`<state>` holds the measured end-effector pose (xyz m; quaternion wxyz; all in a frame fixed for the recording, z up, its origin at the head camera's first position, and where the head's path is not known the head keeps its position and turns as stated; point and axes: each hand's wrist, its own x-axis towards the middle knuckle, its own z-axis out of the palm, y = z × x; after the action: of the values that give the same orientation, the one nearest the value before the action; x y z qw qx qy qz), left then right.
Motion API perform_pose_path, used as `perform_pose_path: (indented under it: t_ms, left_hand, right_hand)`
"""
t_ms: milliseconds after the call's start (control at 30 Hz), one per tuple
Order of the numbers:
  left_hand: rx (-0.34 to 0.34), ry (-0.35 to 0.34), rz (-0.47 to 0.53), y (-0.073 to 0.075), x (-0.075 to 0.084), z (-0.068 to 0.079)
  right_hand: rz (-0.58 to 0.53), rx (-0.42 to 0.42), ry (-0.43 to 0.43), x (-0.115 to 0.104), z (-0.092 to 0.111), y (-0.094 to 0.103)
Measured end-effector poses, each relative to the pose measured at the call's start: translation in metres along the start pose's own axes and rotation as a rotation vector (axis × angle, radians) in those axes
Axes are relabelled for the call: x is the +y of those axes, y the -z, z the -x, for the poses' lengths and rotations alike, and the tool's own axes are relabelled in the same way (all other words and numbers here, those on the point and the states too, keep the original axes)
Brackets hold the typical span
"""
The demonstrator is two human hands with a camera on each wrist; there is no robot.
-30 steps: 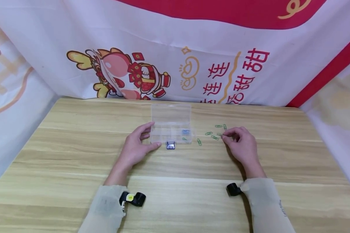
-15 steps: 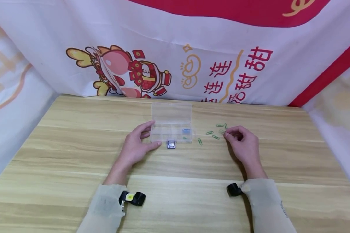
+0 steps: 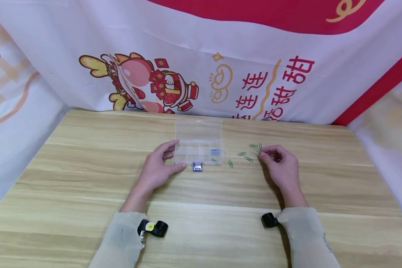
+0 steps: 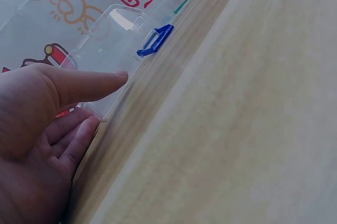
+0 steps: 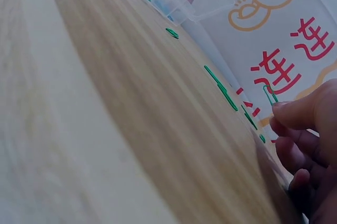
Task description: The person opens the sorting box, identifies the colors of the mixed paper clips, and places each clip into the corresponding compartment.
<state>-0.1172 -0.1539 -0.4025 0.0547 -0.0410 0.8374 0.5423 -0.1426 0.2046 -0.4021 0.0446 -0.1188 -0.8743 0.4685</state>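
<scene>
My left hand holds the left end of a clear plastic compartment box, thumb at its front edge and fingers at the back. The box lies open, its lid raised behind and its blue latch at the front. At the right, my right hand pinches a green paper clip between thumb and index finger; the right wrist view shows it lifted off the table. Several green paper clips lie between the box and that hand.
Something blue lies in a right-hand compartment, with a small green piece in the one before it. The wooden table ends at a printed cloth backdrop, close behind the lid.
My right hand has drawn slightly to the right with the pinched paper clip. My left hand keeps its hold on the box, and the whole head view has shifted a little.
</scene>
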Motion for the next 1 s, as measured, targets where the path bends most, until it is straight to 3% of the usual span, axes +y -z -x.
perform_pose_path:
  t_ms: [500,1000]
  left_hand:
    - [0.001,-0.002,0.002,0.0,0.0,0.002]
    - [0.0,0.005,0.003,0.0,0.0,0.002]
  right_hand:
    - [-0.197,-0.03,-0.072,-0.017,0.004,0.0]
    - [-0.197,-0.08,-0.085,-0.031,0.01,-0.004]
